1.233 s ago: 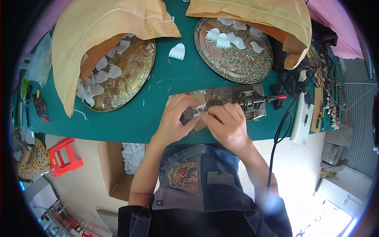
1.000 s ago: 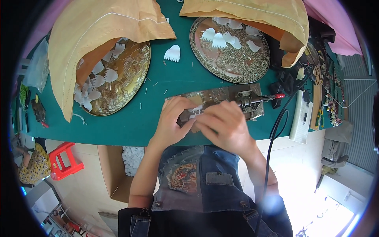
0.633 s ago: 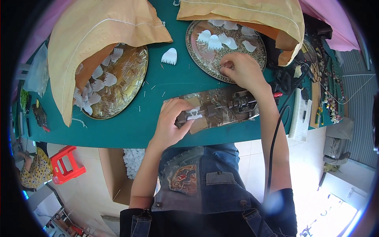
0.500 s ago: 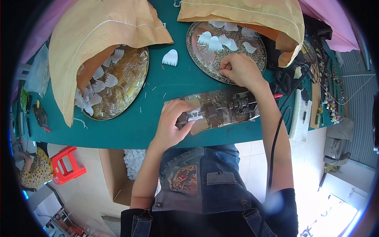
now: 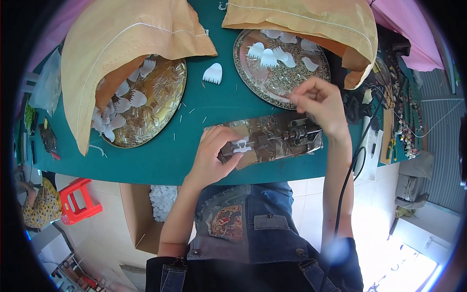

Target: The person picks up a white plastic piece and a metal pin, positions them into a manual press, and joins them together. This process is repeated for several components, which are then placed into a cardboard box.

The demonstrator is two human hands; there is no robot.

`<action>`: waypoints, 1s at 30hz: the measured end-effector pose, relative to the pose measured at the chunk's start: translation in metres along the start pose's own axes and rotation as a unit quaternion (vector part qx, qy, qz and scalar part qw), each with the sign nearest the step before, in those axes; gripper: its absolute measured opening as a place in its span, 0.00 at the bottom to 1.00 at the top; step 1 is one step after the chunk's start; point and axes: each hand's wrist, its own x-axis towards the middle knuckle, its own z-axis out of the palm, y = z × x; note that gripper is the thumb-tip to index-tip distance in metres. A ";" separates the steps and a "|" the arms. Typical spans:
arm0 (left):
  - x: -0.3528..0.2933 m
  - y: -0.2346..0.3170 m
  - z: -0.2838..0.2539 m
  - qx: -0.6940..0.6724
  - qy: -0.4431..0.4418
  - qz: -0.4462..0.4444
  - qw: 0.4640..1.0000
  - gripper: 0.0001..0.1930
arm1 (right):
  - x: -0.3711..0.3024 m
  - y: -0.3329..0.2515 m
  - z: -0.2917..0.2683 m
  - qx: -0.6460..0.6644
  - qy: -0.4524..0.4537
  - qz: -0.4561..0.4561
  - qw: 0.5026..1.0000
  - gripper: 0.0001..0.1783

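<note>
My left hand (image 5: pixel 209 155) is closed around a small white plastic piece (image 5: pixel 242 150) with notched edges, pressing it against the near left end of a taped brown fixture (image 5: pixel 272 143). The fixture carries a metal mechanism (image 5: pixel 299 132) on its right part. Over the near right rim of the right round tray (image 5: pixel 265 91), my right hand (image 5: pixel 322 104) is raised with thumb and fingertips pinched together. Whatever lies in that pinch is too small to make out. Several white comb-shaped pieces (image 5: pixel 269 58) and many tiny bits lie in that tray.
A gold round tray (image 5: pixel 176 104) at left holds thin pins and white toothed pieces, partly under a paper bag (image 5: pixel 131 36). Another paper bag (image 5: pixel 301 14) overhangs the right tray. One comb-shaped piece (image 5: pixel 212 74) and loose pins lie between them. A black cable (image 5: pixel 348 185) hangs beside my right forearm.
My right hand has lifted from the right tray and moved right and toward me, fingers still pinched. My left hand keeps its hold on the white piece at the fixture.
</note>
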 end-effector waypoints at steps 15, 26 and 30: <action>-0.001 -0.002 0.000 -0.012 -0.007 0.002 1.000 0.20 | -0.047 -0.007 0.072 -0.003 -0.066 -0.009 0.998 0.08; 0.001 0.000 0.001 -0.013 0.010 0.000 1.000 0.18 | -0.066 0.001 0.096 -0.151 0.006 -0.019 0.988 0.08; 0.001 0.002 0.003 -0.012 0.017 0.008 1.000 0.18 | -0.066 -0.003 0.099 -0.187 -0.008 0.014 0.982 0.07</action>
